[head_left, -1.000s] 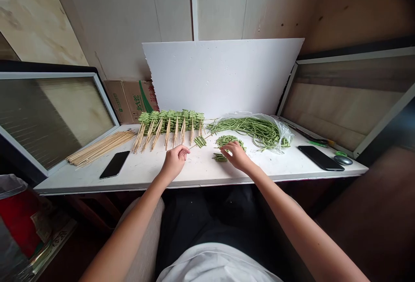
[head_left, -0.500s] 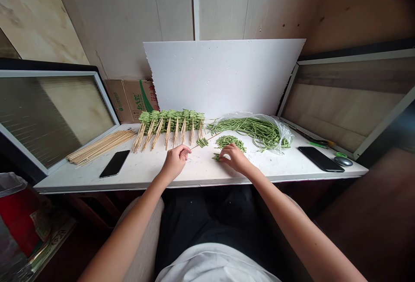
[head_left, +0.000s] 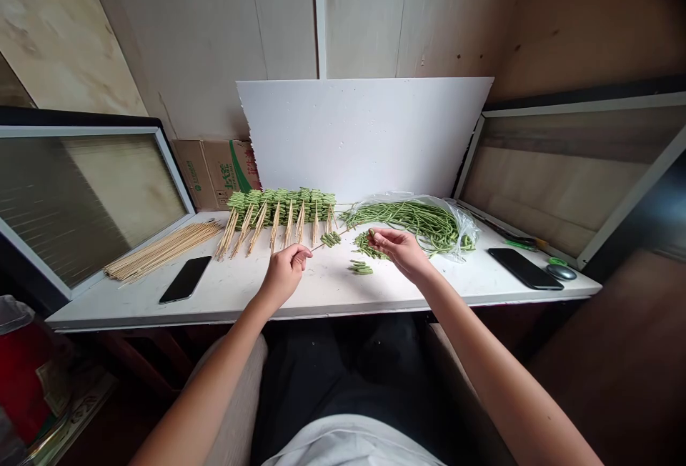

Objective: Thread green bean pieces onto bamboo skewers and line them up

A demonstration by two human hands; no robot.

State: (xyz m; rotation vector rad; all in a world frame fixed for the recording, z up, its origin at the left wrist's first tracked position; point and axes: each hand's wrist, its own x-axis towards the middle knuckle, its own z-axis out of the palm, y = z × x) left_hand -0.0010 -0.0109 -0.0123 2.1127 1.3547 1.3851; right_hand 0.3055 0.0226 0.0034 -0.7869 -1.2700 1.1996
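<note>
My left hand (head_left: 286, 270) is closed on the near end of a thin bamboo skewer (head_left: 318, 246). Several short green bean pieces (head_left: 330, 239) sit side by side on that skewer, its far tip pointing to the right. My right hand (head_left: 404, 253) pinches one cut bean piece (head_left: 371, 234) near the skewer's tip, raised above the table. Below it, a small row of cut pieces (head_left: 361, 267) lies on the white table (head_left: 316, 298). A larger pile of cut pieces (head_left: 364, 244) is partly hidden behind my right hand.
Finished bean skewers (head_left: 279, 209) are stacked at the back left. Bare skewers (head_left: 163, 248) and a phone (head_left: 185, 279) lie to the left. Long beans (head_left: 412, 216) spill from a clear plastic bag (head_left: 465, 229). Another phone (head_left: 524, 268) and a mouse-like grey object (head_left: 560, 271) are at right.
My right hand has lifted off the small row of cut pieces and moved up and right, with a bean piece in its fingertips. The left hand still holds the skewer.
</note>
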